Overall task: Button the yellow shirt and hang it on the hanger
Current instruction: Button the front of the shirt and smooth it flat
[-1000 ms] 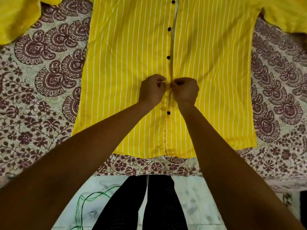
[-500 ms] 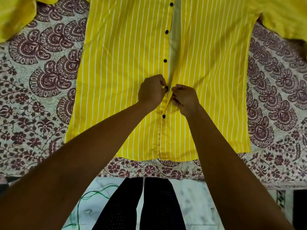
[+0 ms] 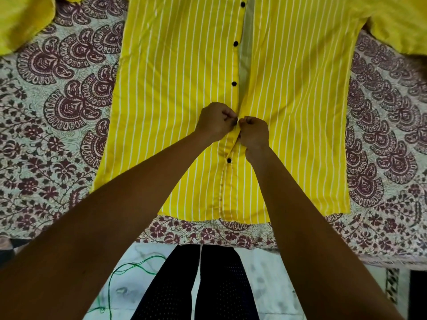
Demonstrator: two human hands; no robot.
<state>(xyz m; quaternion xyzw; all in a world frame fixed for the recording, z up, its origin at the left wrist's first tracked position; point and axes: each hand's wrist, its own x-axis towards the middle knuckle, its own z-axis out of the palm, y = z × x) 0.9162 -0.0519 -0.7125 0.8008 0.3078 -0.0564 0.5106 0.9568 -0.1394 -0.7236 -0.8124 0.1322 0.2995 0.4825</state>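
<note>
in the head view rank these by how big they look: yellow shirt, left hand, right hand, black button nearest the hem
1. yellow shirt
2. left hand and right hand: they look about alike, so not ranked
3. black button nearest the hem

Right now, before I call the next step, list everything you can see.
yellow shirt: one, yellow with white stripes, flat on the bedsheet, front open above the hands
buttons: four plainly visible, black, along the front edge
bedsheet: one, cream with maroon print, under the shirt
green cord: one, on the pale floor, lower left
hanger: none in view
legs: two, dark trousers, bottom centre
left hand: pinches the button edge
right hand: pinches the opposite edge
</note>
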